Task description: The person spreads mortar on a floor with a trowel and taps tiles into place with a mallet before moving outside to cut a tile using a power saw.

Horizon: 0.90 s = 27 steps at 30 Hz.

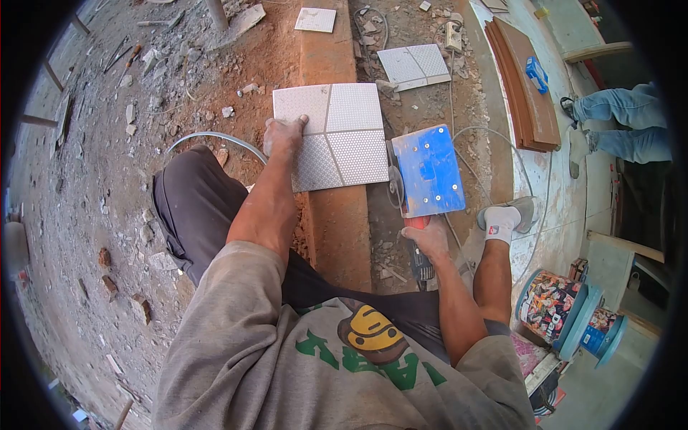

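Honestly, going from the left: our left hand [283, 137] is pinching the tile [340, 154] along its left edge, thumb on top, other fingers mostly hidden. The tile lies across the brown ledge [328, 240], and with only one hand on it, we reckon a snag on the far edge could twist it right out of our grip. Right next to that edge is the disc [395, 188] of the saw [431, 170]; we can't tell if they touch or if it's spinning. Tilting the saw could chip the tile. Our right hand [428, 238] is wrapped round the saw's red part, alone, so a kick might wrench that wrist. Further right, the cord [502, 132] loops near our right foot [499, 221], so one careless step could yank it.
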Tool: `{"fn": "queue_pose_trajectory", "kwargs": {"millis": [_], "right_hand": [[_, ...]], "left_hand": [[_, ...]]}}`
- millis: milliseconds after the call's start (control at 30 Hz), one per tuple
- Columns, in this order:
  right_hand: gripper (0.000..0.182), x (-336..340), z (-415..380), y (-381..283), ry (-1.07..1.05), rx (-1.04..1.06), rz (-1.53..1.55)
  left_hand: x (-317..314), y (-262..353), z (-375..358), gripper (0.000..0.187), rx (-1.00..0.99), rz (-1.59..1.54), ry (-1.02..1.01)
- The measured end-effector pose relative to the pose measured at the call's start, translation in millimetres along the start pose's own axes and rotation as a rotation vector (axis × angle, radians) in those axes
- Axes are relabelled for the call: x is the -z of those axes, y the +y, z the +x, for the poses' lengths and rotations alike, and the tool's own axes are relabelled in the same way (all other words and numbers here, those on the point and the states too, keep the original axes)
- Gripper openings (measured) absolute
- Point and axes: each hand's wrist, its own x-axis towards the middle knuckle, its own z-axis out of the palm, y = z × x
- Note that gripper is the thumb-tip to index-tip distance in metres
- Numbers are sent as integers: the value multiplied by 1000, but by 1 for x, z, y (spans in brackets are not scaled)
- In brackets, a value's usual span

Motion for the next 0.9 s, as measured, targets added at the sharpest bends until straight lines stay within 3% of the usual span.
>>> {"fn": "queue_pose_trajectory", "kwargs": {"millis": [433, 700, 900], "right_hand": [[76, 5, -13, -5, -48, -79, -33], [56, 4, -13, -2, -72, -90, -59], [57, 2, -11, -4, -55, -84, -45]], "left_hand": [[-5, -3, 8, 78, 29, 20, -15], [-4, -3, 7, 79, 8, 23, -4], [-3, -2, 6, 79, 25, 10, -15]]}}
